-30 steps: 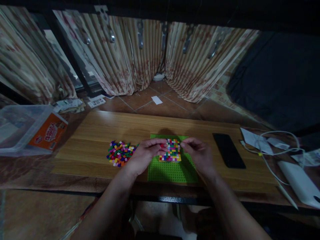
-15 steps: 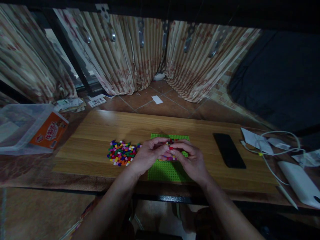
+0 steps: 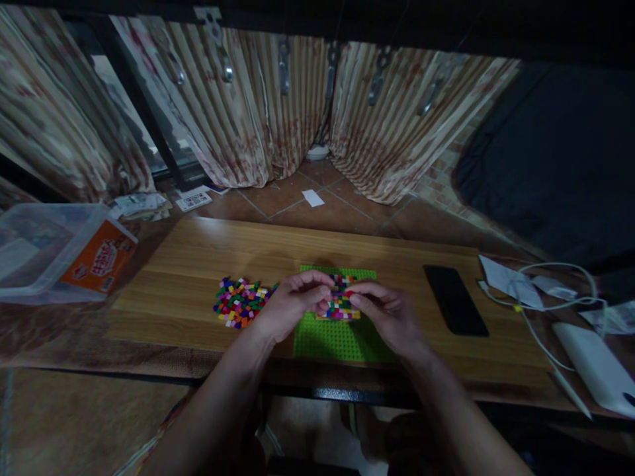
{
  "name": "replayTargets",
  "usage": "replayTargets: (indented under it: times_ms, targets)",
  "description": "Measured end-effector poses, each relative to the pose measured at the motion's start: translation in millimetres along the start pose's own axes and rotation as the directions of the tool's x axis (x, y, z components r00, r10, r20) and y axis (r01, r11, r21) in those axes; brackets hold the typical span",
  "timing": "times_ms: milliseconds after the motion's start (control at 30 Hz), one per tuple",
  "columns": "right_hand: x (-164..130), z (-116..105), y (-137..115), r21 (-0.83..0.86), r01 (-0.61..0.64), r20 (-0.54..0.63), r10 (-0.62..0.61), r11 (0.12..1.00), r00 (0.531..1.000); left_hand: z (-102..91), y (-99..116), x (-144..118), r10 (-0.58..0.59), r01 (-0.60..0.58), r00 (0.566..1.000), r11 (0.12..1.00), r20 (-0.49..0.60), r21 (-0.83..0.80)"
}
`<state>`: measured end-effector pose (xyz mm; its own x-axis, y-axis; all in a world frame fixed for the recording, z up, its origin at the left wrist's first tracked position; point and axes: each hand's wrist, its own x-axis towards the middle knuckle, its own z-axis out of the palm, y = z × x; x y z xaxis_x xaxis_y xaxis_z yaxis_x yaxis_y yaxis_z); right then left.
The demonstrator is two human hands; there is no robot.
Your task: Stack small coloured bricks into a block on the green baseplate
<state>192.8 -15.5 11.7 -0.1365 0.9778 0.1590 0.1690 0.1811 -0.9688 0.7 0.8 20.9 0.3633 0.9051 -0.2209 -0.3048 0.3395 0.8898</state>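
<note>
While both hands are hovering over the green baseplate [image 3: 342, 337], I'm seeing the left hand [image 3: 292, 305] curling its fingers [image 3: 317, 281] narrow, tips pinching together over the left edge of the multicoloured brick patch [image 3: 341, 301]. Right hand [image 3: 389, 314] is doing the same from 3 o'clock, its fingers [image 3: 364, 294] bent close and touching the patch's right edge. I can't tell whether either pinch is gripping a single brick, too dim and small. Patch is sitting on the baseplate's far half, mid-table. Loose brick pile [image 3: 241, 303] is lying at 9 o'clock of the left hand, just beside it. Black phone [image 3: 454, 299] is lying at 3 o'clock, apart from the right hand, on the wooden tabletop [image 3: 198, 264].
</note>
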Motion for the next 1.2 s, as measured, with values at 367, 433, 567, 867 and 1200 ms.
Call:
replayTargets:
  times_ms: [367, 433, 567, 867, 1200]
  targets:
    - [-1.2, -18.3, 7.5, -0.565, 0.201, 0.073, -0.194, 0.800, 0.978, -5.3, -3.8, 5.5, 0.139, -0.117, 0.986, 0.969, -0.093, 0.217]
    - [-1.7, -15.7, 8.7, -0.636, 0.235, 0.111, -0.214, 0.735, 0.971, -6.5, -5.0, 6.5, 0.156, -0.129, 0.983, 0.959, -0.091, 0.254]
    - [-1.2, -10.9, 10.2, -0.737, 0.269, 0.137, -0.252, 0.620, 0.958, -8.4, -6.3, 7.2, 0.183, -0.146, 0.979, 0.937, -0.091, 0.316]
    - [2.0, -0.9, 11.2, -0.747, 0.200, 0.061, -0.234, 0.634, 0.970, -9.2, -6.1, 5.8, 0.208, -0.164, 0.975, 0.909, -0.074, 0.383]
    - [1.9, -1.9, 13.1, -0.669, 0.200, 0.051, -0.225, 0.716, 0.973, -2.5, -9.6, -3.1, 0.011, -0.154, 0.975, 0.755, 0.223, 0.638]
